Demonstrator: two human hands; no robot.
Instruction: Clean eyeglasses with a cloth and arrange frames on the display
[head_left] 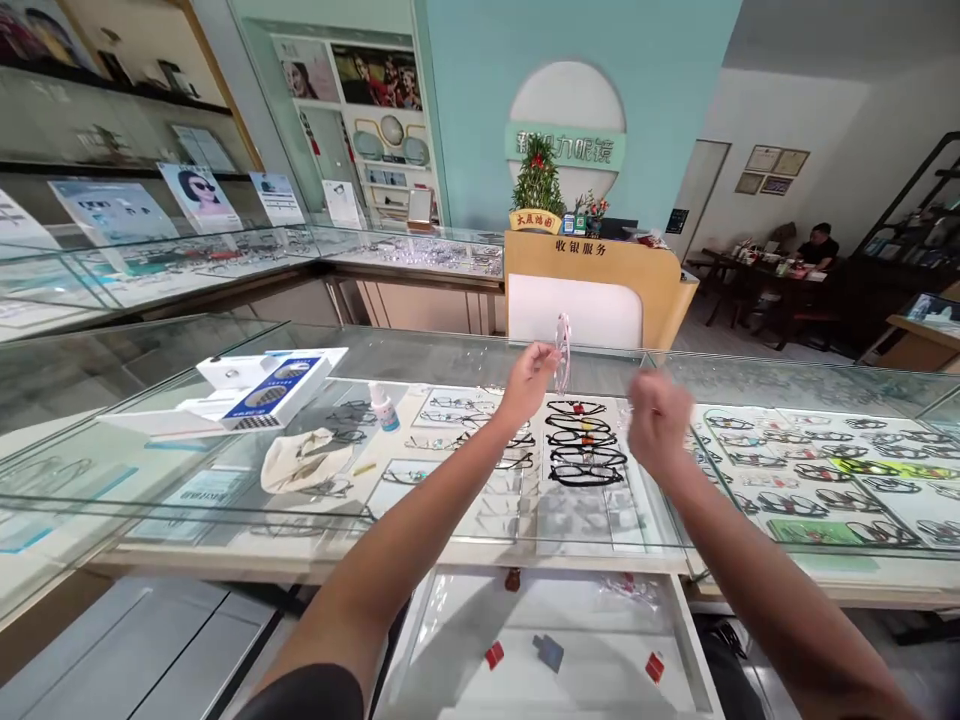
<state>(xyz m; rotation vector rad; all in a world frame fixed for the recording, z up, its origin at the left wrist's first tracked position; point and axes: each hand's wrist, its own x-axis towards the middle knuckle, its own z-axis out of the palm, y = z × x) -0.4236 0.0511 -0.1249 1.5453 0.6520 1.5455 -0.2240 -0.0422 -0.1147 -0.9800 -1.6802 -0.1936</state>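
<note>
My left hand [531,378] is closed on a pair of pink glasses [563,352], held up on edge above the glass counter [420,350]. To its right my right hand [660,415] is raised, smeared by motion, its fingers curled; whether it holds anything is too blurred to tell. Beneath and between the hands lies a column of dark-framed glasses [586,450], some with red or yellow tags. Lighter frames [457,405] lie to the left of that column.
An open white and blue box [281,390], a small white bottle [383,407] and a cream cloth [304,460] stand or lie on the left. An open white drawer [600,690] below holds small red tags [494,655]. A person [819,248] sits at a far table.
</note>
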